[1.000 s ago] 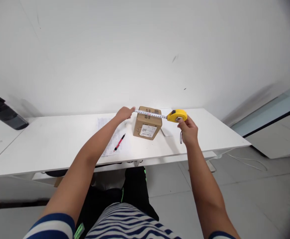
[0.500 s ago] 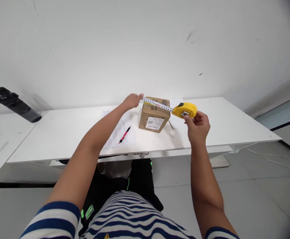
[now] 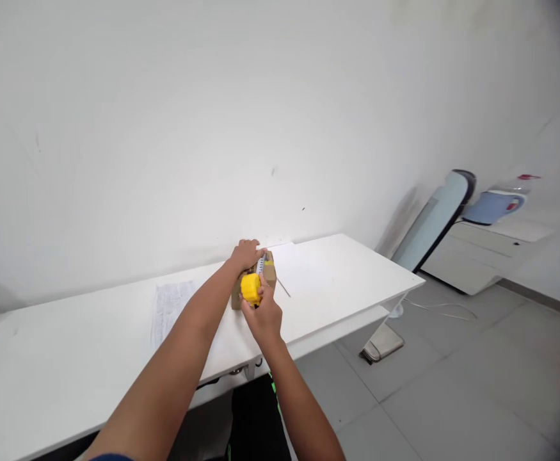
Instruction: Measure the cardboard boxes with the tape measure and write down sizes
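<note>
A yellow tape measure (image 3: 249, 288) is gripped in my right hand (image 3: 267, 318), over the near side of a small brown cardboard box (image 3: 270, 273). Its short length of white blade (image 3: 260, 264) runs away from me across the box top. At the far edge of the box, my left hand (image 3: 246, 253) is closed, with the thumb at the blade's end; its other fingertips are partly hidden. Both hands and the tape measure cover much of the box.
The box stands on a white table (image 3: 328, 275) against a white wall. A written sheet of paper (image 3: 169, 304) lies to the left, and a thin stick (image 3: 283, 287) beside the box. Beyond the table's right end, a light-blue panel (image 3: 426, 221) leans on the wall near a white cabinet (image 3: 486, 256).
My view has swung right. The tape, stretched sideways over the box before, now points away from me with less blade out. My hands have come closer together.
</note>
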